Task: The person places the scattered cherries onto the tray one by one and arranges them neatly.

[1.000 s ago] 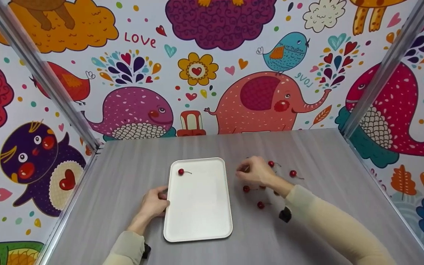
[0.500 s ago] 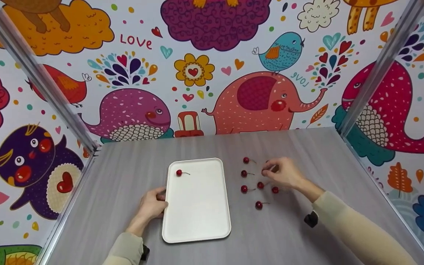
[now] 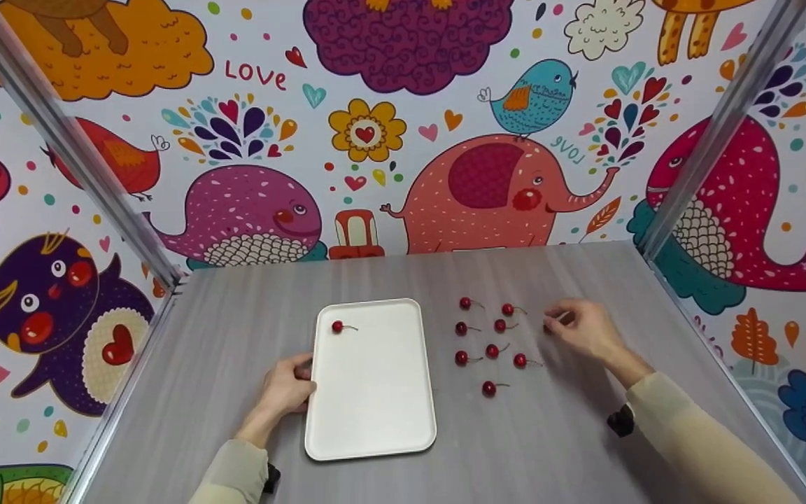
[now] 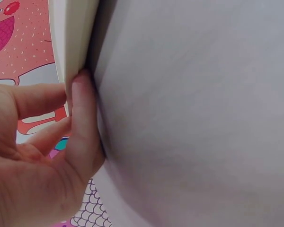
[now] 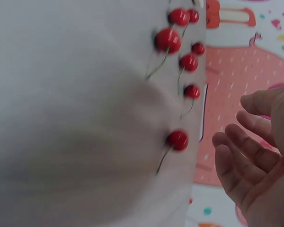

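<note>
My left hand (image 3: pixel 285 389) pinches the left edge of a white rectangular tray (image 3: pixel 372 392); the left wrist view shows thumb and fingers on either side of the tray's rim (image 4: pixel 75 38). A single red cherry (image 3: pixel 337 327) with a stem lies on the tray near its far left corner. My right hand (image 3: pixel 585 332) hovers at the right end of the loose cherries, with fingers spread and bent. Its fingertips overlap one cherry in the head view, while the right wrist view shows the nearest cherry (image 5: pixel 177 140) on the table, apart from the fingers.
Several more stemmed cherries (image 3: pixel 492 351) lie scattered on the grey table (image 3: pixel 256 301) between the tray and my right hand. Cartoon-printed walls (image 3: pixel 368 56) with metal corner posts (image 3: pixel 88 154) enclose the table at the back and sides.
My right hand has moved right across the cherries, uncovering those in the middle and reaching the rightmost one. The left hand and tray have stayed put, with the one cherry on it.
</note>
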The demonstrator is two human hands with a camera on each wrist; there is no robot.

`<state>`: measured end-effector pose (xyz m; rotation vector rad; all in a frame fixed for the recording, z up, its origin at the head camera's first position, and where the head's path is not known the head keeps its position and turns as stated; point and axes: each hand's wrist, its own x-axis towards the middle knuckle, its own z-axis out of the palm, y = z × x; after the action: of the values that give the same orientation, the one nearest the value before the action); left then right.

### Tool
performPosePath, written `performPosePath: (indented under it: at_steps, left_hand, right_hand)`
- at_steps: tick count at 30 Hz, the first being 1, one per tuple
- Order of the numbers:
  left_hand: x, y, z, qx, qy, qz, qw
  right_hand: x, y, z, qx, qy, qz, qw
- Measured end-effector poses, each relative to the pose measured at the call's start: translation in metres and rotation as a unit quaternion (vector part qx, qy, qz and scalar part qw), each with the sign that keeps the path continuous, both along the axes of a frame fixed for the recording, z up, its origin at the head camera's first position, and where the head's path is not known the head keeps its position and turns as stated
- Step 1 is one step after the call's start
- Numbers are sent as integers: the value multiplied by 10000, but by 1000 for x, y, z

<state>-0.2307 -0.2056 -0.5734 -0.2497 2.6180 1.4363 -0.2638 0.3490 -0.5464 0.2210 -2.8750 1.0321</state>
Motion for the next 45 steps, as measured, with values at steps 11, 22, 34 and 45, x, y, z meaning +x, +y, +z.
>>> performPosePath:
  at_steps: [11, 22, 34, 45]
  left_hand:
    - [-2, -2, 4, -181, 43, -36, 9998]
    - [-3, -3, 4, -118, 93, -59, 9999]
    - [-1, 0, 2, -89, 94, -12, 9999]
    - [0, -1, -1, -109, -8, -24, 9999]
  right_hand:
    - [0, 43, -27, 458, -183, -340, 9982]
    - [-4, 35, -41, 820, -119, -396, 9958]
    - [-8, 26, -51, 917, 22, -504, 9945]
    - [-8, 22, -54, 1032, 525, -422, 9924]
